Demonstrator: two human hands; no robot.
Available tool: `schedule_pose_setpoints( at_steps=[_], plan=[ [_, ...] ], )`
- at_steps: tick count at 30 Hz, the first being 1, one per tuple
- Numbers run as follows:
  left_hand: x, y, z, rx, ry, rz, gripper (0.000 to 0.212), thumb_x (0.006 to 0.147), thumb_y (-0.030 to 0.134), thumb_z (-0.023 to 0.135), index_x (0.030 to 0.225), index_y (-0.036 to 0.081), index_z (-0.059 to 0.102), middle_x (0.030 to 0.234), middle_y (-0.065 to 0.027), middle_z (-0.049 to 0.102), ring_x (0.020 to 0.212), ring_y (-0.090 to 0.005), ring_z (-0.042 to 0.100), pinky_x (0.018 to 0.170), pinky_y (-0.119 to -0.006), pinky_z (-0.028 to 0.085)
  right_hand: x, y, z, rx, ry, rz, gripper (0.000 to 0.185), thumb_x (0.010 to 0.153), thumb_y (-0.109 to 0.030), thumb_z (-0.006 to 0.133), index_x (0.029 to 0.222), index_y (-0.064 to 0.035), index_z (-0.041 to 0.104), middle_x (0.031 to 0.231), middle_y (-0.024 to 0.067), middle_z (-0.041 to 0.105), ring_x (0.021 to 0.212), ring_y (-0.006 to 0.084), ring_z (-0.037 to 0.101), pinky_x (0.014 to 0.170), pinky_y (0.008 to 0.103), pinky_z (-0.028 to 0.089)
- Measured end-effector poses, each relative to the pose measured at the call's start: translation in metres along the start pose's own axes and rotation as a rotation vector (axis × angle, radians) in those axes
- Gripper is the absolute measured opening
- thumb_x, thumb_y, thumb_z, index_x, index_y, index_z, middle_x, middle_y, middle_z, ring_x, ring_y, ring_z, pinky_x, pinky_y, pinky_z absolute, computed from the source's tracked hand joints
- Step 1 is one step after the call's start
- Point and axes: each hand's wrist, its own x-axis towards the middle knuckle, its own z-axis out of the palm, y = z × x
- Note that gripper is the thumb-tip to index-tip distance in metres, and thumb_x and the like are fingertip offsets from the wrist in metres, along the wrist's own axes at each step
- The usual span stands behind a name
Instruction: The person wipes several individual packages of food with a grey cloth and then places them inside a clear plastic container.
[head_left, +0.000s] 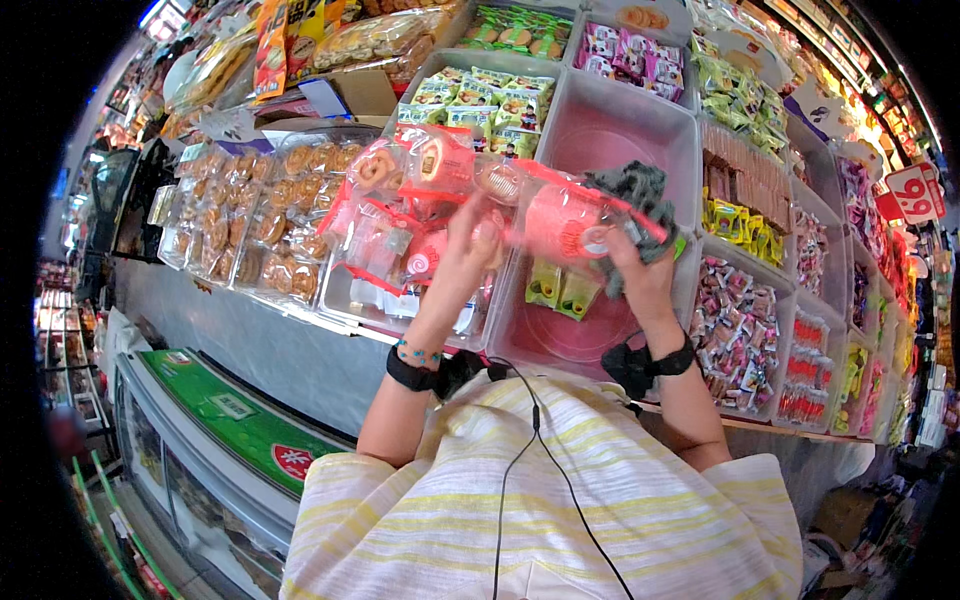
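Note:
Between my hands is a red-and-clear snack packet (559, 217), blurred by motion. My right hand (637, 259) grips its right end, and a dark grey-green cloth (637, 187) is bunched against that hand. At the packet's left, my left hand (472, 236) lies over other red snack packets (442, 161) heaped in a clear bin; whether its fingers hold one is unclear. Below the packet, small green avocado-print packets (562, 289) lie in a clear plastic bin (540, 334) with a pink bottom.
Clear boxes of round cookies (281, 217) stand at the left. White-green snack bags (480, 101) fill a bin beyond my hands. On the right are bins of wrapped candies (735, 330) and wafer-like bars (746, 169). A green-topped freezer (225, 405) stands lower left.

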Motion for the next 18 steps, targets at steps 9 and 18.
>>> schedule_pose_setpoints(
  at_steps=[9, 18],
  plan=[
    [-0.012, 0.015, 0.017, -0.634, -0.539, -0.105, 0.073, 0.079, 0.011, 0.063, 0.138, 0.004, 0.022, 0.122, -0.0126, 0.051, 0.108, -0.0188, 0.052, 0.088, -0.032, 0.045, -0.006, -0.005, 0.021, 0.21, 0.169, 0.162, 0.016, 0.079, -0.005, 0.062, 0.095, -0.0015, 0.06, 0.089, 0.0015, 0.063, 0.079, 0.0106, 0.058, 0.073, 0.0265, 0.047],
    [-0.012, 0.009, 0.026, -0.567, -0.328, -0.159, 0.058, 0.08, 0.005, 0.061, 0.131, 0.004, 0.032, 0.095, -0.0056, 0.058, 0.075, -0.0076, 0.055, 0.061, -0.024, 0.047, 0.0, -0.007, 0.005, 0.067, 0.212, 0.005, 0.035, 0.073, -0.006, 0.066, 0.106, -0.0037, 0.055, 0.101, 0.0062, 0.06, 0.093, 0.018, 0.056, 0.086, 0.0314, 0.042]
  ],
)
